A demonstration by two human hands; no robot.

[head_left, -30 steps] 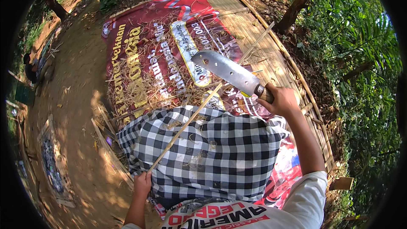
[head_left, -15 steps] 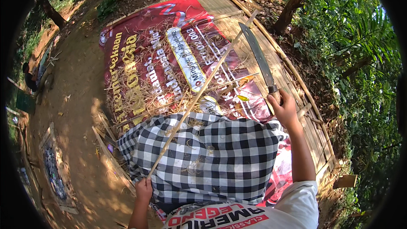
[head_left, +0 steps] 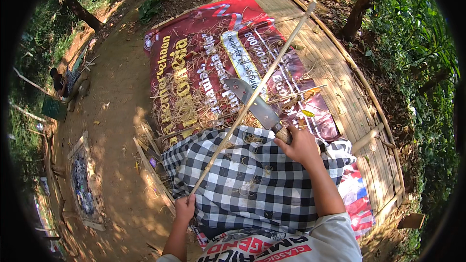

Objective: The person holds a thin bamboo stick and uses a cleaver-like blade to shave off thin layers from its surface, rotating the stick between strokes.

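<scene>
My left hand (head_left: 185,208) is closed around the near end of a long, thin bamboo strip (head_left: 218,151), which slants up and away to the right over my lap. In my right hand (head_left: 300,143) is the wooden handle of a machete (head_left: 262,112). Its broad, dark blade points to the far left and crosses beneath the strip near the strip's middle; whether the two touch I cannot tell. A black-and-white checked cloth (head_left: 262,177) covers my legs, with a few curled shavings on it.
Shavings lie scattered over a red printed banner (head_left: 194,26) spread on a bamboo-slat platform (head_left: 335,75). Dirt ground (head_left: 116,97) runs along the left, where another person (head_left: 59,81) sits far off. Tree trunks (head_left: 361,5) and dense plants border the right.
The machete has swung left and down from beyond the strip's right side to a place across the strip's middle. My left hand still grips the strip's near end. The whole view has shifted.
</scene>
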